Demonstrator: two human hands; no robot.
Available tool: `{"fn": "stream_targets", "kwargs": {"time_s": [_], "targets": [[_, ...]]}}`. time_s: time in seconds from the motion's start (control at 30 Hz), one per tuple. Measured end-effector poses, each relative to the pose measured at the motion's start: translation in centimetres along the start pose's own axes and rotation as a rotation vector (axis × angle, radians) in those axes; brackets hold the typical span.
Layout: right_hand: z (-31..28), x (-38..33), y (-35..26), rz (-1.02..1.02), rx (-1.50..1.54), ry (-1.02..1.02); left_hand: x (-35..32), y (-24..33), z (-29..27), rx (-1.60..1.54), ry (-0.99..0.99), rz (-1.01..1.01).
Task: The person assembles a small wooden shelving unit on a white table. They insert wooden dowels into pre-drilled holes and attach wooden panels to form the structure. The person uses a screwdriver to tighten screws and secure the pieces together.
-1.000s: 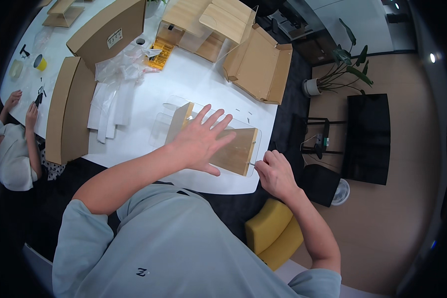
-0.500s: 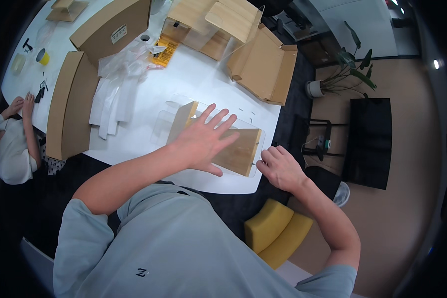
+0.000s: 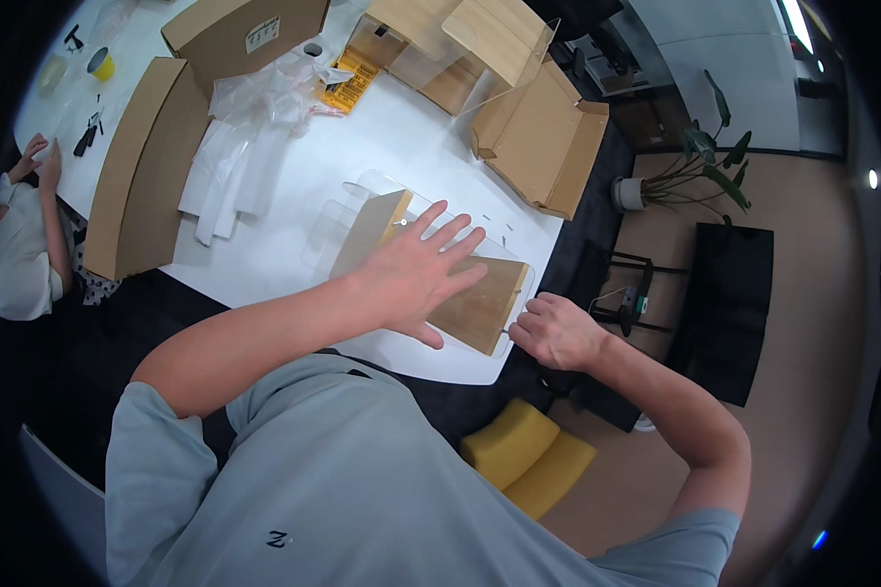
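On the near part of the white table (image 3: pixel 401 362) a pale wooden board (image 3: pixel 480 305) stands on edge, with a clear plastic sheet (image 3: pixel 325 235) under and beside it. A second wooden board (image 3: pixel 370 233) rises at its left. Over the boards lies my left hand (image 3: pixel 413 279), fingers spread wide, palm toward the wood. At the board's right end my right hand (image 3: pixel 556 333) is closed, knuckles up. A thin dark shaft runs from its fingers to the board's edge; the rest of that tool is hidden in the fist. Small metal fittings show on the board ends.
Cardboard boxes (image 3: pixel 142 166) (image 3: pixel 548 137) flank the table. Plastic wrapping (image 3: pixel 259 98), an orange sheet (image 3: pixel 350 80) and a wood-and-clear-plastic unit (image 3: pixel 440 49) lie farther back. Another person's hands (image 3: pixel 44 161) are at far left. A yellow seat (image 3: pixel 509 445) stands near right.
The view has shifted slightly, so everything sits a little differently in it. My left hand stays spread on the boards; my right fist stays at the board's end, slightly turned.
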State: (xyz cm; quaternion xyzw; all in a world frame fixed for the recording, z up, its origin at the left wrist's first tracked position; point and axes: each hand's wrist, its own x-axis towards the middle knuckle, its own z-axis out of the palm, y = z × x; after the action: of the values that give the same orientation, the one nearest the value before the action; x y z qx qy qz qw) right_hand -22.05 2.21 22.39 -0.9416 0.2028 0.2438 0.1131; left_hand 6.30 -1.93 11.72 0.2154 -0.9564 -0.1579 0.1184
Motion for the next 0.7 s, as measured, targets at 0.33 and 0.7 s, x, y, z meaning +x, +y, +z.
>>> {"fn": "stream_targets", "kwargs": {"time_s": [0.33,0.7], "targets": [[2.8,2.0,-8.2,1.325,0.991,0.366,0.2,-0.2,-0.3,0.018,-0.018,0.001],[-0.2,6.6,-10.5,1.955,1.992,0.853,0.2,-0.2,0.6,0.015,0.025,0.01]]}}
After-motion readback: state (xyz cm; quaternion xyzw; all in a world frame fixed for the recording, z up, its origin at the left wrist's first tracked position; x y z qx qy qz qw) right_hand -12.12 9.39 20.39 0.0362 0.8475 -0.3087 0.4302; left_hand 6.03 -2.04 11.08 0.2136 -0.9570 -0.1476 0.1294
